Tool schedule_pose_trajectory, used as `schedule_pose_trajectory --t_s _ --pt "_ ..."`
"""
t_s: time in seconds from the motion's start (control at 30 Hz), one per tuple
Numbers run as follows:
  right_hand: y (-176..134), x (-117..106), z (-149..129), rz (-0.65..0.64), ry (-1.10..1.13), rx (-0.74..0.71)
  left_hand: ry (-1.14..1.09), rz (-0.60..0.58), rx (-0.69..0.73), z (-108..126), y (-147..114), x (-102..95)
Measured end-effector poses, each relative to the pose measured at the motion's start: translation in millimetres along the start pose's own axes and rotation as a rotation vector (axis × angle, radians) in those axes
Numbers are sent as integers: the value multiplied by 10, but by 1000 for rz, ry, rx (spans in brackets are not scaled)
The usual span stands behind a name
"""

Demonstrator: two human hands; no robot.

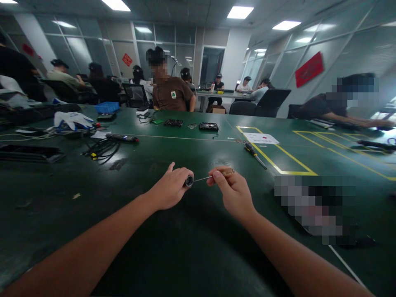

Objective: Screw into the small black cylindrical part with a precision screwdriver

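Wrapped in my left hand (171, 187) is a small dark cylinder (189, 180), its round grey-rimmed end turned towards me. My right hand (235, 192) pinches a thin tool with a slim metal shaft (202, 179); a brownish, shiny part shows above the fingers, but its kind is unclear. The shaft points left at the cylinder's end, and whether the tip touches it I cannot make out. Both hands are just above the green table (173, 247). A yellow-and-black screwdriver (255, 156) lies beyond my right hand.
White gloves (72, 120), a blue basket (107, 107), a black cable (103, 150) and a pen-like tool (122, 137) lie left. Dark electronic parts (208, 126) lie ahead. Yellow tape (297, 172) and a blurred-out object (309, 206) are right. A person (173, 95) sits opposite.
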State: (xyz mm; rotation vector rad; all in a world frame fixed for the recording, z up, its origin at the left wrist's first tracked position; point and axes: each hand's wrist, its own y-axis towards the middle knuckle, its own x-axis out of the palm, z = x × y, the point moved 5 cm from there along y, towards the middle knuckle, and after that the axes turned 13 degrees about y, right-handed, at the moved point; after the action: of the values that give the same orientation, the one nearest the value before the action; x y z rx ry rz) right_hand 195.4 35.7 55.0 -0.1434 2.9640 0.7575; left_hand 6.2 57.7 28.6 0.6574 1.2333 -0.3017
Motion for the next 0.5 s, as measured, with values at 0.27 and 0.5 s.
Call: schedule_pose_trajectory --t_s 0.27,0.5 --pt "-62 62 -13 -88 -80 -39 -56 2 -50 -46 5 32" --pt "-84 96 -70 -135 -142 -48 -91 29 -52 -41 -1 -9"
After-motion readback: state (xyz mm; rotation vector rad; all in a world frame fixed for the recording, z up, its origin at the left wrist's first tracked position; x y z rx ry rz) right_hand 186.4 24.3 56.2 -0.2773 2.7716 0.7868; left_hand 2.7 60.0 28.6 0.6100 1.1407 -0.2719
